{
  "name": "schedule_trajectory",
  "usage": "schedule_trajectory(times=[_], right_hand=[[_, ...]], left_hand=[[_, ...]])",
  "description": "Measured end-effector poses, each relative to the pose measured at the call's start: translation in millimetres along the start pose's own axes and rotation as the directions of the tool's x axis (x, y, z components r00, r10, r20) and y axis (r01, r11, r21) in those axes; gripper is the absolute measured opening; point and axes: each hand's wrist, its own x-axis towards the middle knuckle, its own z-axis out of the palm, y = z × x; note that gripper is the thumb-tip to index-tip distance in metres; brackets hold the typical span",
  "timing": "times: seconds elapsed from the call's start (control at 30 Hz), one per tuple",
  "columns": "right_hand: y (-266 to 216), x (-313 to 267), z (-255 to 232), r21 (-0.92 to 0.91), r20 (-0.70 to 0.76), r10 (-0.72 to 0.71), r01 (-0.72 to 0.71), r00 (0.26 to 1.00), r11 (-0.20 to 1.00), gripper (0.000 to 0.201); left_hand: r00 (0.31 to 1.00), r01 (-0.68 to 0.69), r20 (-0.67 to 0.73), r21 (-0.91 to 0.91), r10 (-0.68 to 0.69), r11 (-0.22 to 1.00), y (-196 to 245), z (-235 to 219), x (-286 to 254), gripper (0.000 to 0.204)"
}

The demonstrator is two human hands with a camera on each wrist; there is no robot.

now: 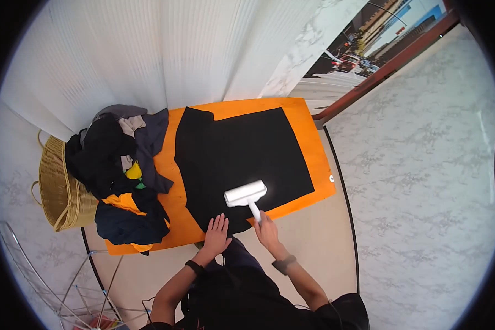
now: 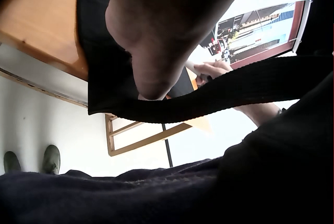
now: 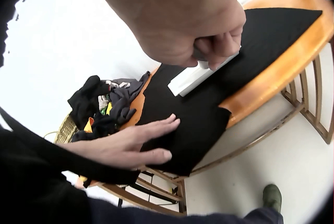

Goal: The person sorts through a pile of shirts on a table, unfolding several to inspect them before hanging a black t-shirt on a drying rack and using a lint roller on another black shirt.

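A black garment (image 1: 242, 146) lies spread flat over the orange-topped table (image 1: 320, 159). My right hand (image 1: 267, 231) grips the handle of a white lint roller (image 1: 246, 193), whose wide head lies over the lower part of the cloth. In the right wrist view the fingers of that hand (image 3: 209, 41) curl round the handle, and the roller head (image 3: 201, 78) shows beneath. With fingers straight, my left hand (image 1: 218, 234) rests on the garment's near edge, left of the roller. The left wrist view shows mostly the dark underside of that hand (image 2: 162, 31).
A heap of clothes (image 1: 107, 154), mostly black and grey, covers the table's left end. Beside it a wicker basket (image 1: 58, 192) stands on the left. A metal rack (image 1: 77, 291) is at the lower left. White curtain (image 1: 132, 55) hangs behind the table.
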Motion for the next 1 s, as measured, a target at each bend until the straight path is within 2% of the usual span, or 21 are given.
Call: schedule_trajectory(times=[0.03,0.1,0.23,0.33,0.4,0.5,0.63,1.0], right_hand=[[-0.3,-17.2,-4.5,-0.005,-0.009,0.007,-0.007,1.000,1.000,0.041],[-2.6,-50.5,-13.2,-0.016,0.052,0.119,-0.118,0.992,0.993,0.040],[0.1,-97.5,-16.9,-0.042,0.037,0.178,-0.177,0.983,0.983,0.040],[-0.2,-110.7,-21.3,0.008,0.001,0.192,-0.192,0.981,0.981,0.038],[-2.0,-107.5,-26.4,0.042,-0.032,0.219,-0.218,0.975,0.975,0.037],[-0.7,-72.3,-31.2,0.049,-0.072,0.206,-0.203,0.976,0.978,0.037],[15.8,-6.8,-19.7,0.031,-0.090,0.126,-0.124,0.988,0.992,0.038],[4.7,188.7,2.0,0.044,-0.058,-0.013,0.015,0.998,0.999,0.037]], left_hand=[[1.000,-0.012,-0.002,-0.001,0.012,1.000,0.4,0.5,0.2,0.082],[1.000,-0.010,0.013,0.028,0.010,1.000,0.1,2.0,0.2,0.084],[0.999,-0.034,0.023,0.052,0.032,0.998,-1.3,4.8,-0.4,0.085],[0.998,-0.057,0.008,0.030,0.057,0.998,-4.1,3.7,0.9,0.086],[0.998,-0.053,-0.028,-0.086,0.050,0.995,-4.9,2.0,1.5,0.087],[0.993,-0.117,-0.042,-0.096,0.113,0.989,4.2,0.3,15.2,0.087],[0.993,-0.110,-0.060,-0.154,0.102,0.982,24.8,6.5,42.7,0.086],[1.000,-0.004,-0.021,-0.064,0.002,0.998,40.0,3.5,58.1,0.077]])
